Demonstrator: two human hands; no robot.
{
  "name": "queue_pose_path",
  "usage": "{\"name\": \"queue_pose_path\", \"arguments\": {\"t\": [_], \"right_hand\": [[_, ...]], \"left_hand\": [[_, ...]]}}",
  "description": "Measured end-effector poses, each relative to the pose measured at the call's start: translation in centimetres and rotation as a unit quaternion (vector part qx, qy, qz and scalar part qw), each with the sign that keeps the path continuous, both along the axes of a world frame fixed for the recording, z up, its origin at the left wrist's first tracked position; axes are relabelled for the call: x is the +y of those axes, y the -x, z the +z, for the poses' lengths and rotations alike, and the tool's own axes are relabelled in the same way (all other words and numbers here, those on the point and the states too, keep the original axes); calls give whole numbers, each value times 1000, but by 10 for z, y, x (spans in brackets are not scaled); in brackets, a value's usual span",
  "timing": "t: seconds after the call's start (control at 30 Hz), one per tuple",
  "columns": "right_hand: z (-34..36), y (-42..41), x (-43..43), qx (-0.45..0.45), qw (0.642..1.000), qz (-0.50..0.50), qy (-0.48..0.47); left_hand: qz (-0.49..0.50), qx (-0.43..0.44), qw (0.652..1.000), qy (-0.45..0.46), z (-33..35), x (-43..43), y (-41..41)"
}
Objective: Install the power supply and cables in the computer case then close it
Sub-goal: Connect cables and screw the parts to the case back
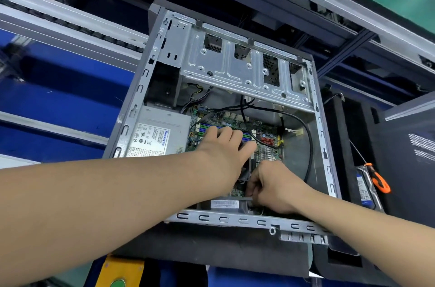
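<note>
- The power supply [155, 133] sits inside the computer case [235, 219], in the corner at nine o'clock, label up and tight against the left wall. I judge it seated, so cabling is the step in hand.
- The case lies on its side on a dark mat [211, 251] with its open face up, which lets both hands reach in from above.
- The left hand [223, 152] comes in from eight o'clock and lies over the middle of the circuit board [268, 147]. Its fingers are straight and a little apart, the thumb points to three o'clock, and they clamp on nothing. It looks to be bracing there while the other hand works.
- Thin coloured wires [195, 96] run down from eleven o'clock to the board's top edge.
- A metal drive bracket [235, 67] spans the case at twelve o'clock.
- The right hand [273, 185] works at five o'clock on the board's near edge, fingers curled close together. Whether they pinch a plug I cannot tell, as the knuckles hide it.
- A black cable [310, 152] loops down along the right wall at three o'clock.
- Outside the case at three o'clock, the side panel [404, 180] lies off, so closing is not yet done. An orange-handled screwdriver [380, 182] rests across a hard drive [363, 190] just beside the case.
</note>
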State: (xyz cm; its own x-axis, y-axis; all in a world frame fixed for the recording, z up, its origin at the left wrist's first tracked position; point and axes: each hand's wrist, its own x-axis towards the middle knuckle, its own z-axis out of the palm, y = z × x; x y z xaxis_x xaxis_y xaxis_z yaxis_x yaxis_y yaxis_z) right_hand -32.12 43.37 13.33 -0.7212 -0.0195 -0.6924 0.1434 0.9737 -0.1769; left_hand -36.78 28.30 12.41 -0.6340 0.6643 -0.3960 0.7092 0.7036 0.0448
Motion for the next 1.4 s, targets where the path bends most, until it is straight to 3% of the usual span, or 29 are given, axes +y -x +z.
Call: {"name": "queue_pose_path", "arguments": {"t": [0.53,0.7,0.77,0.87,0.93,1.03,1.13,1.27,1.4], "right_hand": [[3,0,2,-8,1000,-16,-15],[31,-3,5,49,999,-23,10],[52,-5,18,92,993,-34,66],[86,-14,52,147,954,-88,248],[104,-24,88,193,921,-127,313],[117,-44,158,270,890,-165,329],[106,-66,228,315,870,-215,313],[61,-96,297,288,876,-258,287],[8,-118,330,236,884,-293,278]], "left_hand": [[21,-11,999,-42,17,-8,-6],[61,-7,998,-6,31,1,-14],[79,-7,997,-3,41,12,-21],[84,34,992,-92,66,48,-31],[91,62,978,-179,84,81,-37],[89,54,946,-305,100,138,-48],[73,26,929,-361,95,196,-66],[88,-50,936,-336,61,264,-93],[70,-98,973,-196,9,305,-117]]}}
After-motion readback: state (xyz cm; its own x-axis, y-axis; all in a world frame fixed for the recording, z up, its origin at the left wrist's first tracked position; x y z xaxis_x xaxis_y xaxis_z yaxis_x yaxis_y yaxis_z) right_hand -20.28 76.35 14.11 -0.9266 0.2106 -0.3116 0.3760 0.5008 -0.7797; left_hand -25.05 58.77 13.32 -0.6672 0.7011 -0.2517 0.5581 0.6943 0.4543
